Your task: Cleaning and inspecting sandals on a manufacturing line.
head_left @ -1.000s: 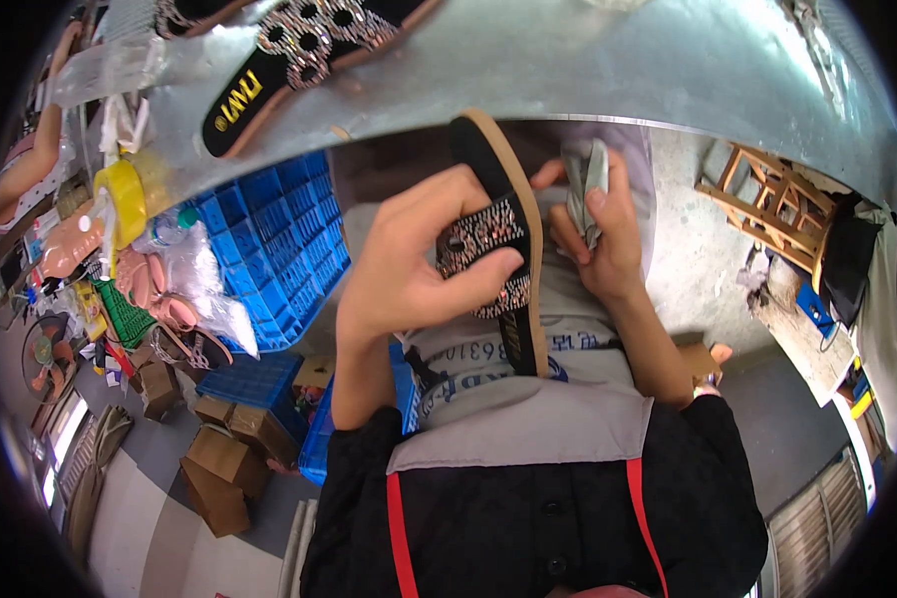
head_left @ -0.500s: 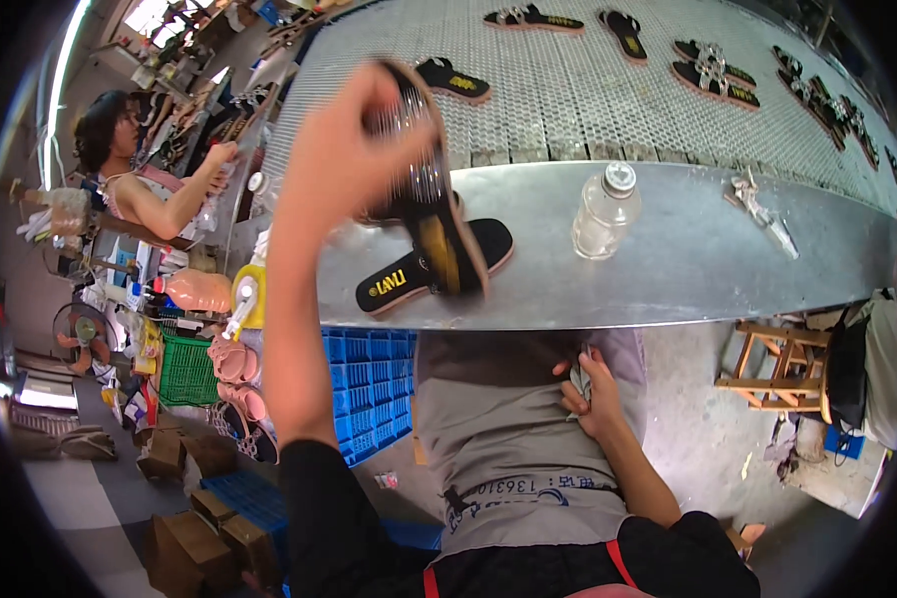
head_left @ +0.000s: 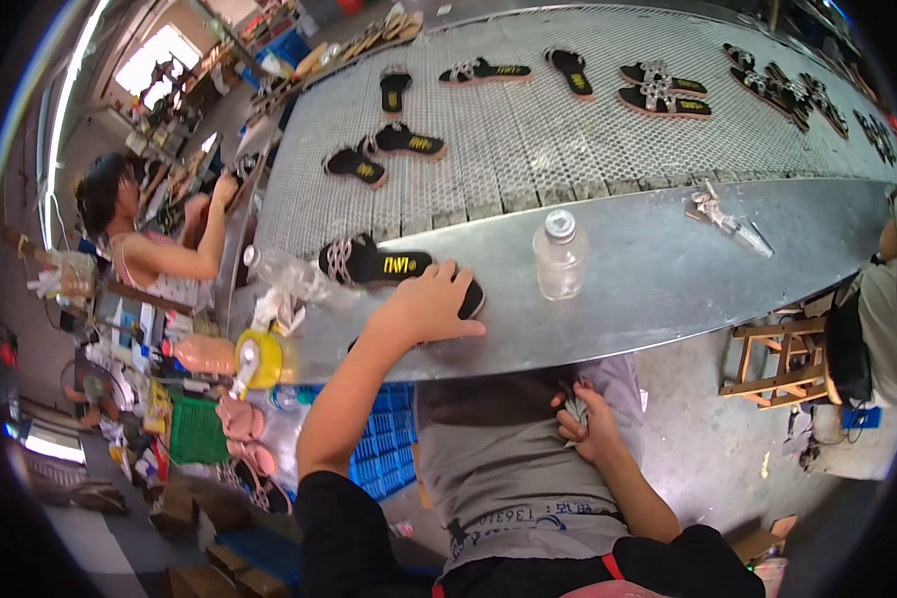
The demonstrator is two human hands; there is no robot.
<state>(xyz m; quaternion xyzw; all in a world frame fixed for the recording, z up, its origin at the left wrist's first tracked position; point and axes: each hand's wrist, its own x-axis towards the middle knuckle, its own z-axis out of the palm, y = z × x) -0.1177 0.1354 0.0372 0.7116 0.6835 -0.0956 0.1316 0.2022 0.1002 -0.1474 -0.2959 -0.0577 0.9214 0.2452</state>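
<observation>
While pressing sandal [head_left: 389, 267], left hand [head_left: 431, 304], steel table [head_left: 648, 269].

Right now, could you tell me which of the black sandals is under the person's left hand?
The black sandal on the bare metal shelf at the near edge, under the left hand. All the other sandals lie untouched farther out on the mesh belt.

Packages and labels on and beside the metal bench.

Yellow printed labels mark the black sandal insoles: one on the sandal [head_left: 394, 266] at the bench edge, others on sandals [head_left: 409, 143] up the mesh belt. A clear plastic bottle [head_left: 559, 255] stands upright on the bench. Brown cardboard boxes [head_left: 184, 508] lie on the floor, lower left. No screens or signs discernible.
</observation>
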